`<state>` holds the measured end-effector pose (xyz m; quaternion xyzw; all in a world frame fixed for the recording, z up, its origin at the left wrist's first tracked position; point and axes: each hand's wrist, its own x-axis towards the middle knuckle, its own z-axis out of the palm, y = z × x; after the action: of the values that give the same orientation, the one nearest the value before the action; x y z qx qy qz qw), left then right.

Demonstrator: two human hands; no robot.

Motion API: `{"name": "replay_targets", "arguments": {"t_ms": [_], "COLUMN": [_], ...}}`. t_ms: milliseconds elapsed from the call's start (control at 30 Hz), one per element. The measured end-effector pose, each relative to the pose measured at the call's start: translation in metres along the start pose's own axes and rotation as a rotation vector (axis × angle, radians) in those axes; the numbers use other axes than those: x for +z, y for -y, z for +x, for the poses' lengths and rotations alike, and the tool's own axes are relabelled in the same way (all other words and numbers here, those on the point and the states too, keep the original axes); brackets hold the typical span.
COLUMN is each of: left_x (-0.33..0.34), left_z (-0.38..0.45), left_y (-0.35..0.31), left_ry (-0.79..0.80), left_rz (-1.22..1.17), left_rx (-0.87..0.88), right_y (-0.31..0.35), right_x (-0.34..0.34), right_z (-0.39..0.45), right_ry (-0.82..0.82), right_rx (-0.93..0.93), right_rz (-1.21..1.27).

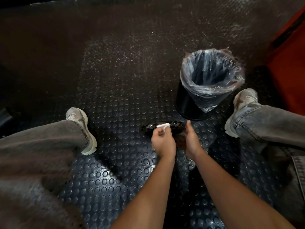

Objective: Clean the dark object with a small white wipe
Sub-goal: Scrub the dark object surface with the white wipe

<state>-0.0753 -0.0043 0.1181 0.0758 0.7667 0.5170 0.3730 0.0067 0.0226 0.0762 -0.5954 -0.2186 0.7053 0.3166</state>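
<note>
A dark, glossy, rounded object [176, 125] sits low over the studded floor between my feet, partly hidden behind both hands. My left hand [162, 140] pinches a small white wipe [163, 125] and presses it onto the object's top edge. My right hand [191, 138] grips the object's right side, thumb pointing up. The lower part of the object is covered by my hands.
A black waste bin [188, 103] lined with a clear plastic bag stands just beyond my right hand. My shoes and jeans legs flank the hands left [82, 129] and right [242, 109]. Studded rubber flooring [115, 171] spreads all around; an orange-red surface [290, 68] stands at far right.
</note>
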Motion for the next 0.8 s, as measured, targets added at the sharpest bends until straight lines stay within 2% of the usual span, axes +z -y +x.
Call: {"name": "replay_targets", "arguments": {"t_ms": [167, 267, 400, 567, 733, 800], "left_x": [-0.009, -0.015, -0.028, -0.053, -0.074, -0.085], "left_z": [-0.001, 0.003, 0.011, 0.025, 0.053, 0.066], "left_y": [0.0, -0.005, -0.009, -0.01, -0.007, -0.003], "left_ry": [0.297, 0.493, 0.567, 0.679, 0.633, 0.558], "left_rz": [0.117, 0.011, -0.144, -0.047, 0.116, 0.163], "left_rx": [-0.045, -0.19, -0.391, -0.439, -0.383, -0.381], "right_y": [0.0, 0.0, -0.002, -0.005, -0.006, -0.009], "right_x": [0.001, 0.003, 0.0, -0.002, 0.002, 0.004], "right_z": [-0.004, -0.009, -0.02, -0.034, -0.028, -0.025], "right_ry": [0.005, -0.019, 0.045, 0.229, 0.138, 0.111], "right_rx": [0.02, 0.027, 0.094, 0.197, 0.169, 0.198], "right_rz": [0.02, 0.064, 0.212, 0.21, 0.239, 0.319]}}
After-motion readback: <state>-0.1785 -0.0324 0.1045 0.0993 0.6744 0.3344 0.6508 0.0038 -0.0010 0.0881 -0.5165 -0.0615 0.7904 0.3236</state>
